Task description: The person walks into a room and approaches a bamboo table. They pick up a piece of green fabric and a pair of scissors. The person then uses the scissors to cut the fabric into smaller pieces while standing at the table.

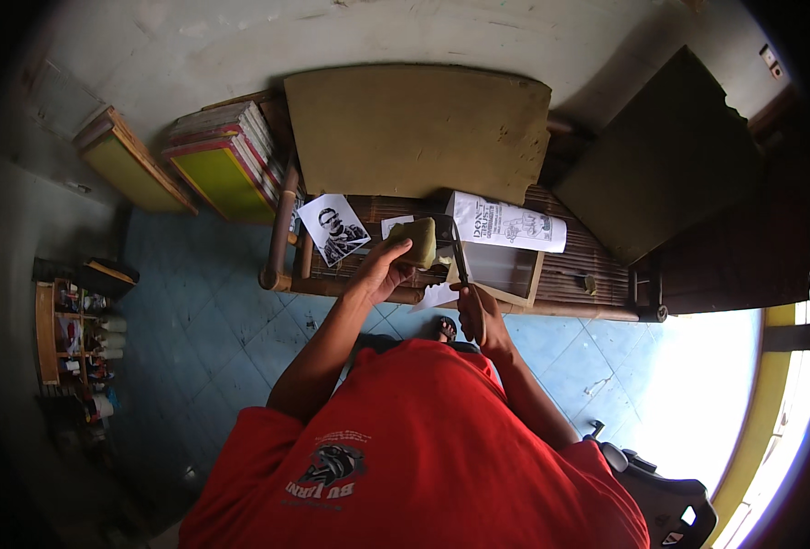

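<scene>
My left hand [384, 272] grips a small olive-yellow block [413, 242] that looks like foam, thumb on its near side. Just to its right, my right hand [481, 316] is closed round a long, dark-bladed tool [461, 253] that looks like scissors. The blade points away from me, close beside the block; I cannot tell whether they touch. Under my hands is a slatted bamboo bench [597, 291]. On it lie a black-and-white portrait print [333, 229], a white sheet with black print [510, 224] and a wooden-framed screen [505, 273], partly covered by that sheet.
A large olive sheet [418, 128] leans on the wall behind the bench, a darker one [665, 165] at right. Stacked frames [226, 165] stand at left on the blue tiled floor [213, 302]. A shelf [66, 334] holds bottles farther left; a black chair [656, 499] is lower right.
</scene>
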The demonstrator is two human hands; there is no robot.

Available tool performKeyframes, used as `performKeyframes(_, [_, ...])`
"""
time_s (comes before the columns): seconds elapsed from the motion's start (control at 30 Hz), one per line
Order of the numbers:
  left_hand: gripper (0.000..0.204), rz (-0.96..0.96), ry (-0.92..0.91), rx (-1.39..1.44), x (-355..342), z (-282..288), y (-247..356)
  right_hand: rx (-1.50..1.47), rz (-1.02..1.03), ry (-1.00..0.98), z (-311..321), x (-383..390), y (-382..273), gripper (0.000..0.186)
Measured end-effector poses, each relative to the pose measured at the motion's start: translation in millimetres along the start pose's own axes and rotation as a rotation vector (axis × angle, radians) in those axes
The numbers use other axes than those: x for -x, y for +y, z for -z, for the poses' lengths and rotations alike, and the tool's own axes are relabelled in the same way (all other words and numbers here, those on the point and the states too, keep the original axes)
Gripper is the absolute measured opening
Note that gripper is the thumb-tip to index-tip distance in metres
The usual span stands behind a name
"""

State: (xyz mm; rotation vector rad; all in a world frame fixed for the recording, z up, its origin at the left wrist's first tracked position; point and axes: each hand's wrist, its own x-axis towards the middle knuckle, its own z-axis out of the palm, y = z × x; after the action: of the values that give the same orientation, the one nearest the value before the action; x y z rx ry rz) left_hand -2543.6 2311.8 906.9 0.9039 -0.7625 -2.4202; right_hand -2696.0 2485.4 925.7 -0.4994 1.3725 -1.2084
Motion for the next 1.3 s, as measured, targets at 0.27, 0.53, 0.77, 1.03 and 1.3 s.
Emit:
performKeyframes(0.27, [0.043, 0.21, -0.227, 0.351, -24.2, 50.9, 21.5, 0.124, -0.016, 0.009, -29.1, 4.5, 3.5, 0.052])
performKeyframes(0.53, [0.059, 0.285, -0.193, 0.3, -9.7, 46.8, 23.9, 0.442, 0.16, 0.292, -114.5, -2.1, 7.9, 0.056])
performKeyframes(0.77, [0.055, 0.323, -0.54, 0.393, -4.8, 75.3, 16.6, 0.605, 0.225, 0.444, -158.3, -2.1, 13.5, 0.053])
performKeyframes(1.03, [0.041, 0.232, -0.547, 0.424, 1.3, 79.8, 16.6, 0.797, 0.259, 0.657, -183.4, 11.3, 7.0, 0.06])
performKeyframes(1.3, [0.03, 0.318, -0.594, 0.456, 8.3, 76.1, 21.2, 0.838, 0.222, 0.681, -181.3, 11.3, 3.8, 0.053])
